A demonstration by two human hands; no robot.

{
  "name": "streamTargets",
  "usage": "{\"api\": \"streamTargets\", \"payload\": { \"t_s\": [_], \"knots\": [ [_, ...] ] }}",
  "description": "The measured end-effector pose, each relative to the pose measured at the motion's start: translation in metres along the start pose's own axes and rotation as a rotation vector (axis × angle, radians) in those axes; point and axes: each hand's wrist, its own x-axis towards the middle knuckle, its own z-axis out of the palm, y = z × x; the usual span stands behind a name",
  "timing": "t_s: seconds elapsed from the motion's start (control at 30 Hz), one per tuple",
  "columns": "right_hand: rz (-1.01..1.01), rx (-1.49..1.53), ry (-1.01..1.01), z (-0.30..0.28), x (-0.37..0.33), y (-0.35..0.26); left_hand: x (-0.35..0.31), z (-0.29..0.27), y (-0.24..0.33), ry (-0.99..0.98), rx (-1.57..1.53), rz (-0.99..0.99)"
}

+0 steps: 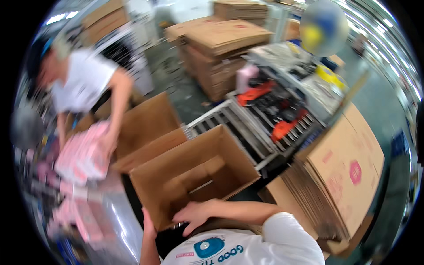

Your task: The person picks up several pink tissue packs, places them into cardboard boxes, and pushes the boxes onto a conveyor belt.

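In front of my body is an open cardboard box [176,170], tilted toward me, its inside walls and part of its bottom showing. My left hand [149,225] is against its near left corner, with the fingers pointing up along the outside. Over the near rim lies my right hand [194,215], its fingers reaching left on the inner side and its thumb nearer to me. Both hands are on the box; some of the left fingers are hidden behind its edge.
At left a co-worker [84,75] handles pink-and-white packages [86,152] beside another open carton [148,126]. Beyond my box runs a roller conveyor [234,117], with black and orange items [276,104] beside it. Flattened cartons [344,172] lean at right; stacked cardboard [221,39] stands behind.
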Motion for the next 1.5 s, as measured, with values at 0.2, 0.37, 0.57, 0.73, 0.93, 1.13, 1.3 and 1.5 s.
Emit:
{"api": "streamTargets", "payload": {
  "t_s": [0.2,0.37,0.57,0.73,0.93,1.13,1.3,1.5],
  "knots": [
    [0.806,-0.747,1.092,-0.023,-0.112,0.091,-0.041,-0.035,-0.051,0.474,1.06,0.092],
    [1.043,-0.071,0.76,-0.026,-0.147,0.156,-0.009,0.006,-0.018,0.457,1.125,-0.157],
    [0.757,0.486,0.743,-0.077,-0.224,0.163,-0.029,0.0,-0.057,0.231,0.63,-0.039],
    [0.973,0.801,0.89,-0.049,-0.245,0.258,-0.016,-0.048,-0.121,0.221,0.037,-0.361],
    [0.727,0.851,0.397,-0.024,-0.099,0.179,-0.03,-0.145,-0.269,1.512,0.129,-0.155],
    [0.703,1.012,0.558,0.006,-0.059,0.145,-0.081,-0.061,-0.266,1.035,-0.339,-0.437],
    [0.706,0.944,0.512,0.01,-0.078,0.134,-0.145,-0.035,-0.267,0.476,0.677,-0.505],
    [0.739,0.925,0.422,0.015,-0.072,0.167,-0.212,-0.049,-0.084,0.608,-0.135,-0.193]
  ]
}}
